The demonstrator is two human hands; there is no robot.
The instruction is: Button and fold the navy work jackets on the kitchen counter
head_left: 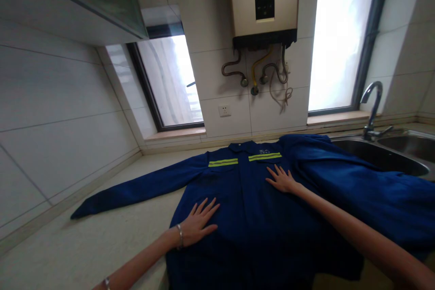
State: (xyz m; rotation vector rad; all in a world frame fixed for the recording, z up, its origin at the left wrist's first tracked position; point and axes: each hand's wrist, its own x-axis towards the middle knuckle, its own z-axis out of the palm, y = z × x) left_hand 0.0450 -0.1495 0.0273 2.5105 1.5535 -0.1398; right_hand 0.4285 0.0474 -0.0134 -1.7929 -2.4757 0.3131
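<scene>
Resting both palms flat on a dark blue jacket (244, 217) — left hand (199, 223) on the lower front, right hand (283, 180) farther forward, just below a yellow-green stripe (265, 157). Fingers spread wide on each, with no cloth gripped. Lying front up beneath both hands, over the pale counter (112, 235), with the collar (242, 146) ahead of them.

Seemingly smoothing the cloth. Best to press evenly with whole palms, stroke outward from the front closure (243, 190) between the hands, then lift clear before returning, so as not to rumple the fabric again. Take care with the bracelet (180, 236) at the left wrist, possibly liable to catch.

Off to the left hand's far side, an outstretched sleeve (139, 189), laid fairly straight. Out past the right hand, a bulkier sleeve (360, 190) in loose folds — partly behind the right forearm and likely harder to flatten, with the sink (367, 153) and faucet (373, 104) crowding that side. High ahead of both hands, a wall heater (263, 4) with pipes (236, 72) below, well out of the way.
</scene>
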